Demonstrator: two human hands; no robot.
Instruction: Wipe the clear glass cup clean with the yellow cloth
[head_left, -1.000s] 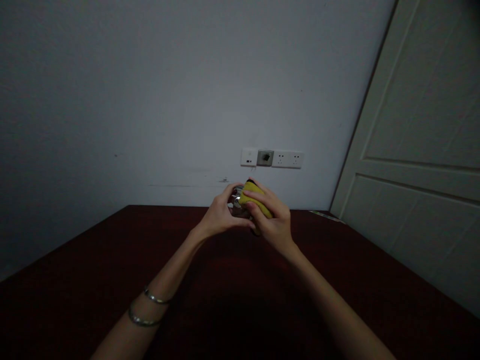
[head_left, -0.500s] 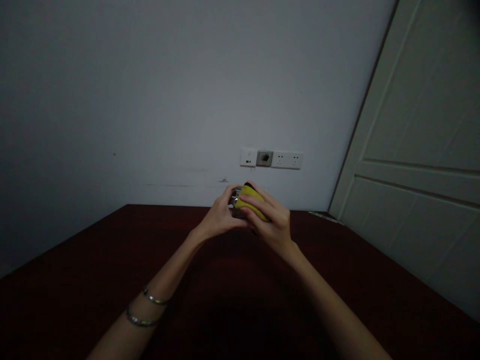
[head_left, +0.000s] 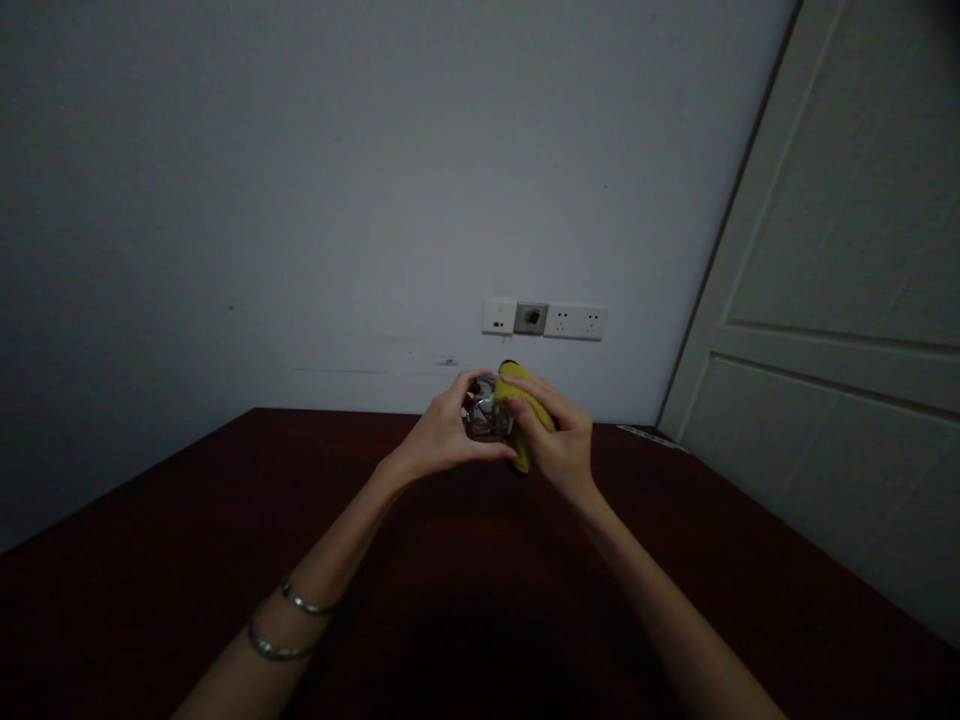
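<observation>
In the middle of the head view, my left hand (head_left: 442,430) curls its fingers and thumb around a clear glass (head_left: 481,410), held sideways above the table. My right hand (head_left: 559,440) grips a yellow cloth with a dark edge (head_left: 525,385). The cloth presses against the right end of the glass and covers that end. Some of the cloth hangs below my right thumb, close to my left thumb's tip.
A dark red table (head_left: 300,500) stretches beneath my arms to a pale wall (head_left: 337,200). Sockets and switch plates (head_left: 574,321) sit low on the wall behind my hands. On the right stands a white panelled door (head_left: 840,300). A thin strip (head_left: 651,437) lies at the table's far right edge.
My right hand and the yellow cloth have shifted slightly right and turned, so more of the glass shows. The cloth now reaches lower. My left hand has barely moved.
</observation>
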